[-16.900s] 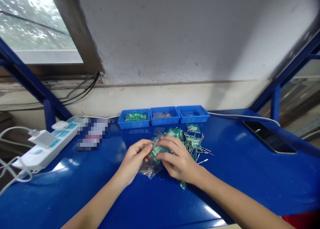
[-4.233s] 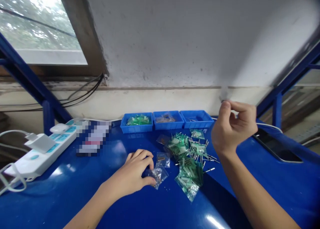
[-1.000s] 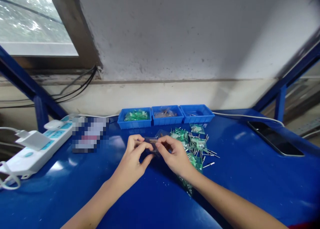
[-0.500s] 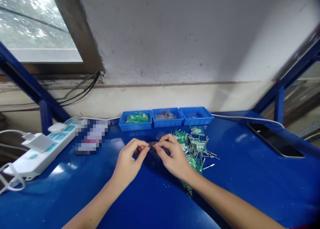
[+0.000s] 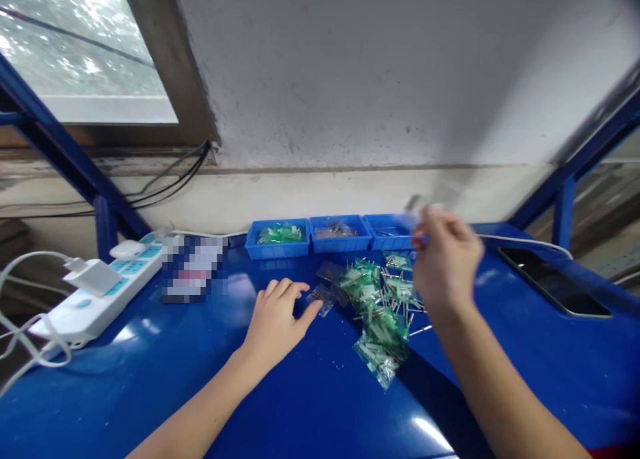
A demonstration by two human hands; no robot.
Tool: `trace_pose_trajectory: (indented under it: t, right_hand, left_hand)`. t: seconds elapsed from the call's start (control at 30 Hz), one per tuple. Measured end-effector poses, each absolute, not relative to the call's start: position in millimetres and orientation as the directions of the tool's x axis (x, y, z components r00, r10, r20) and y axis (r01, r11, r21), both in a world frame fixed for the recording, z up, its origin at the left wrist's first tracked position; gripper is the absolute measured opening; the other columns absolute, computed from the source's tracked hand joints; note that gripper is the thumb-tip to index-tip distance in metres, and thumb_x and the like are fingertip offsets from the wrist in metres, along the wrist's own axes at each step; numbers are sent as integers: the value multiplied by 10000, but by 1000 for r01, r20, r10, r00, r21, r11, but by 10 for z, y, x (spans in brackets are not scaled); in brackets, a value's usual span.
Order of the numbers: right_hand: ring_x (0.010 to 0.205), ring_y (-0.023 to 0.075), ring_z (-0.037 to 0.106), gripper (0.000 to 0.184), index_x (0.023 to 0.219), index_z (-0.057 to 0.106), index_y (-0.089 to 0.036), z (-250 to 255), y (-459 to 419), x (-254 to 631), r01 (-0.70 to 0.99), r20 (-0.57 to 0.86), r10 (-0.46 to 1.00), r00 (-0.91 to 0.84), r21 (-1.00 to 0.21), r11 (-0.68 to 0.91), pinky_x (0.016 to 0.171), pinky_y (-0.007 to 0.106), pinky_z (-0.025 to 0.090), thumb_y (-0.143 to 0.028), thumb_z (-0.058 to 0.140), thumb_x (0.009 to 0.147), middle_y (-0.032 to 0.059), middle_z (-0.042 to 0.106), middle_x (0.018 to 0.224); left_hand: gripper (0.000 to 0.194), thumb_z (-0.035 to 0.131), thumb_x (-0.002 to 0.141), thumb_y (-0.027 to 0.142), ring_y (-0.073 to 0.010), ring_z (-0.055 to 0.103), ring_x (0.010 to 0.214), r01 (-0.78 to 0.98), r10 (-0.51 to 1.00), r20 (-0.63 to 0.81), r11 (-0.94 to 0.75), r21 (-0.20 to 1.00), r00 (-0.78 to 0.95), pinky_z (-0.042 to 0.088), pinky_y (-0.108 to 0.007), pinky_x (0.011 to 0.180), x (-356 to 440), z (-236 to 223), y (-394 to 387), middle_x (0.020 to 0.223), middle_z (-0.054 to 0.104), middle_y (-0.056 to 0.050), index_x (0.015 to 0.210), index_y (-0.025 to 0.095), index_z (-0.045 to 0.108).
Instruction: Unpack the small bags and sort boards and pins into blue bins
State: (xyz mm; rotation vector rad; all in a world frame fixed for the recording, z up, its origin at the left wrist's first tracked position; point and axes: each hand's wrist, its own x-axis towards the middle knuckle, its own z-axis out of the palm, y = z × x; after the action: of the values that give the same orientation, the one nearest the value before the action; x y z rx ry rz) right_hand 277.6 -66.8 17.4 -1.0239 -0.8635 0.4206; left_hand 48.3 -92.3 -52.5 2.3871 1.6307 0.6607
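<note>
My left hand (image 5: 280, 312) is low over the blue table, thumb and fingers parted. Just off its fingertips lies a small clear plastic bag (image 5: 324, 299) with dark thin pieces inside. Raised near the right-hand bin, my right hand (image 5: 447, 259) is smeared by motion, its fingers bent together. A blurred, partly see-through thing (image 5: 413, 209) shows at those fingertips; its kind cannot be made out. Between the hands is a pile of green-tinted plastic bags (image 5: 375, 312) holding thin silvery pins, with loose pins (image 5: 420, 330) beside it.
Three blue bins stand along the wall: one with green bags (image 5: 280, 234), one with clear bags (image 5: 337, 229), and a right-hand bin (image 5: 387, 244) with a few thin pieces. A white power strip (image 5: 85, 309) lies left, a dark phone (image 5: 555, 282) right.
My right hand has left the small clear bag and swung up and to the right, towards the right-hand bin. My left hand has opened; the bag lies on the table.
</note>
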Motion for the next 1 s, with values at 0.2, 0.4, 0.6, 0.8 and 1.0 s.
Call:
trace_pose_trajectory:
  t: [0.2,0.4,0.6,0.8,1.0]
  right_hand:
    - [678,143,494,101,773,530,-210,410,-616,3113,773,794,-188,578,-460,437,605,303,389,-265,604,816,18,509,754]
    - [1037,302,457,141,861,647,-193,-313,-303,2628,953,756,653,-39,-169,253,758,400,371,-315,588,824,134,579,1041]
    - [695,177,525,393,722,633,-185,-474,-708,2271,732,392,914,-101,-593,335,652,296,348,-435,403,918,42,594,674]
    - [463,93,413,458,596,566,-175,-372,-863,2135,268,-90,974,-207,-963,-32,508,236,290,-523,443,866,-41,452,471]
    - [488,74,400,314,629,531,-172,-416,-836,2135,-58,-136,969,-207,-987,-151,490,222,262,-447,643,733,-46,483,533]
  left_hand:
    - [367,527,827,449,-320,498,1016,886,935,199,-344,312,294,382,-462,804,601,-635,-877,1034,576,-101,1086,198,599]
    - [158,597,768,246,-267,507,981,791,942,187,-335,513,278,404,-434,815,541,-673,-872,982,551,-56,917,208,563]
    - [161,517,810,136,-118,496,623,575,907,368,-415,705,203,426,-247,597,505,-648,-879,756,513,23,952,201,479]
    - [167,476,849,73,-116,536,778,521,736,634,-648,556,238,444,-249,713,456,-532,-952,867,495,-10,771,192,565]
    - [191,465,854,87,-125,544,811,513,761,581,-635,578,289,455,-281,767,423,-527,-938,926,462,-23,790,201,605]
